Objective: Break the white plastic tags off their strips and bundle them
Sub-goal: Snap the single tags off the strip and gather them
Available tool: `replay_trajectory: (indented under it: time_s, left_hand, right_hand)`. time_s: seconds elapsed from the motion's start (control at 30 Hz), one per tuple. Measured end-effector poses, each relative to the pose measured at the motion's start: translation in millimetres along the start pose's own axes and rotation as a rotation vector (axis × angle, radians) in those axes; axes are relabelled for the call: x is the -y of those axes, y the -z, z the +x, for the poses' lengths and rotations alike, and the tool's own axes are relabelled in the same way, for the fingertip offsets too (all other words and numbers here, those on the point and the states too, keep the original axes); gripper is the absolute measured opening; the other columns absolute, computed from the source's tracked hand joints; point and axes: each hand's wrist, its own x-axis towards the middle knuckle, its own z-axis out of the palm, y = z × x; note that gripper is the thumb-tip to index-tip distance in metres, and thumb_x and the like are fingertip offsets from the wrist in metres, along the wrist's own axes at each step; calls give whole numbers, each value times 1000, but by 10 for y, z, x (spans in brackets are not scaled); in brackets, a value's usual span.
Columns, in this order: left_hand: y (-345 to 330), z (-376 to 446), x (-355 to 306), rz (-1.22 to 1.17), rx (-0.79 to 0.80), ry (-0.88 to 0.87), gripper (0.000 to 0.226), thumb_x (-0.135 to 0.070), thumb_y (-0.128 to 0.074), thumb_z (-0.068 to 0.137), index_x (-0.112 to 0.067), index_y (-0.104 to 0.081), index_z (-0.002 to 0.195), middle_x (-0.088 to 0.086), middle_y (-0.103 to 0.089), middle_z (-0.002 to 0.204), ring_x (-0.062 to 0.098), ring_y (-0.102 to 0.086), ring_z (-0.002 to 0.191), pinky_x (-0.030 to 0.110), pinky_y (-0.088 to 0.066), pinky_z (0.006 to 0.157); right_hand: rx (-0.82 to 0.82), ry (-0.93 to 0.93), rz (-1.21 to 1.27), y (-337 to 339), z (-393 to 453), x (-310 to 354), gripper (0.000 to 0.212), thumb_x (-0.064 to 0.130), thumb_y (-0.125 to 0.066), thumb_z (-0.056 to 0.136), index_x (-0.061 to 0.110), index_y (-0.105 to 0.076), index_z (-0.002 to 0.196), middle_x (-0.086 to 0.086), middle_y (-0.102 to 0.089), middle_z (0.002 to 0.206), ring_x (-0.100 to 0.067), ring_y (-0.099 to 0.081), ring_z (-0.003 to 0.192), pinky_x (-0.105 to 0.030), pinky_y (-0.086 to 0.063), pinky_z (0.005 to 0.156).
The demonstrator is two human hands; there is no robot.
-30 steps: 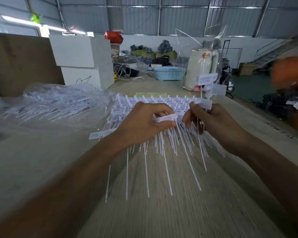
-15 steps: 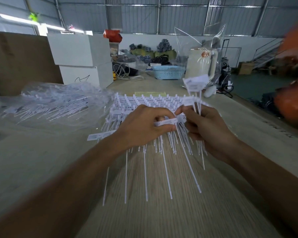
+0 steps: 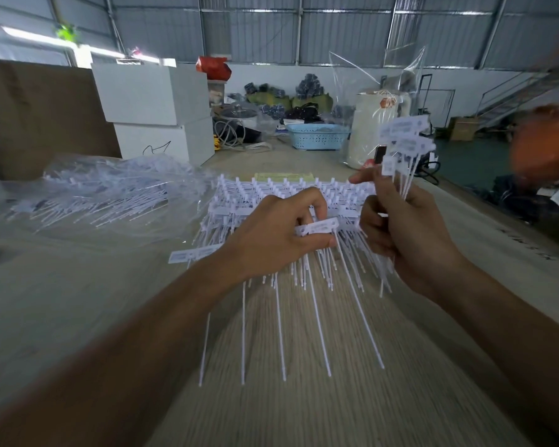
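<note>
Wooden table (image 3: 304,398), white boxes (image 3: 155,108) behind; left hand (image 3: 271,240) pinching tag strip (image 3: 317,227), right hand (image 3: 410,233) clutching tags (image 3: 404,137)

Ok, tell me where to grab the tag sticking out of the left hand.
Pinch the tag by its flat label end, coming in from the right with the right hand. That end juts free past the left hand; its thin stem runs down into the pile.

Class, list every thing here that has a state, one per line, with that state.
Left hand: pinching a tag on the strips.
Right hand: gripping a raised bundle of tags.
Strips: stacked on the table.
Blue basket: upright.
</note>
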Motion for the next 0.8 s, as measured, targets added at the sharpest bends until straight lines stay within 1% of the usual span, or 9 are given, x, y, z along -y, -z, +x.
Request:
replay_trajectory:
  time_s: [0.1, 0.13, 0.23, 0.33, 0.43, 0.57, 0.63, 0.73, 0.8]
  left_hand:
    - [-2, -2, 12, 33, 20, -3, 30, -41, -79, 81, -34, -52, 91, -9, -65, 64, 9, -56, 53, 24, -39, 48]
    - [-3, -1, 16, 37, 23, -3, 30, -41, -79, 81, -34, -51, 91, -9, -65, 64, 10, -56, 53, 26, -40, 49]
    - [-7, -1, 23, 50, 29, -1, 29, -41, -79, 81, -34, -52, 91, -10, -63, 63, 10, -54, 54, 23, -37, 49]
    - [-3, -6, 24, 43, 23, 14, 29, -40, -80, 80, -32, -54, 91, -11, -66, 65, 7, -57, 55, 18, -37, 48]
    - [7, -9, 17, 37, 21, 15, 29, -39, -80, 81, -31, -55, 92, -9, -67, 67, 7, -57, 54, 20, -39, 49]
    - [3, 1, 10, 43, 28, 14, 29, -41, -79, 82, -30, -55, 94, -10, -66, 67, 8, -58, 55, 27, -41, 51]
    - [9, 6, 6, 39, 22, 15, 30, -41, -80, 80, -30, -55, 94, -9, -67, 69, 10, -60, 58, 31, -44, 52]
    - [16, 12, -7, -18, 18, 19, 35, -39, -84, 75, -27, -57, 92, -5, -69, 71, 16, -64, 64, 37, -49, 58]
    - [15, 18, -20, -47, 9, 11, 37, -38, -86, 72, -24, -58, 92, -3, -70, 72, 18, -65, 64, 39, -49, 60]
  right_hand:
    - [-5, -5, 52, 2, 10, 0, 17, 27, -55, 103, 15, -55, 91, 0, -24, 64, -14, -21, 53, -25, -24, 45]
    - [0, -10, 52, 2, 12, -6, 17, 21, -57, 101, 18, -53, 85, -1, -25, 66, -14, -22, 54, -25, -25, 46]
    - [20, -38, 59, 4, 5, -27, 19, 12, -61, 97, 19, -54, 81, 1, -36, 65, -11, -34, 54, -25, -32, 47]
    - [90, -39, -60, -1, -35, -22, 15, 18, -60, 99, 8, -59, 87, -5, -48, 64, -15, -45, 51, -27, -41, 47]
    - [63, -1, -294, -2, -58, 9, 35, 29, -50, 104, 4, -56, 80, -10, -53, 61, -21, -46, 48, -29, -41, 45]
    - [-13, -32, -91, 52, -4, 87, 35, 40, -46, 104, 10, -53, 88, -3, -41, 52, -15, -28, 42, -23, -25, 41]
    - [17, -29, -105, 63, 11, 105, 36, 44, -45, 104, 12, -58, 91, 1, -38, 50, -14, -25, 42, -22, -21, 42]
    - [82, -39, -170, 54, 1, 99, 24, 38, -56, 100, 28, -65, 80, 9, -38, 52, -8, -29, 46, -21, -25, 44]
    - [121, -52, -176, 48, 6, 78, 14, 24, -60, 99, 23, -69, 89, 11, -39, 54, -6, -32, 48, -18, -30, 46]
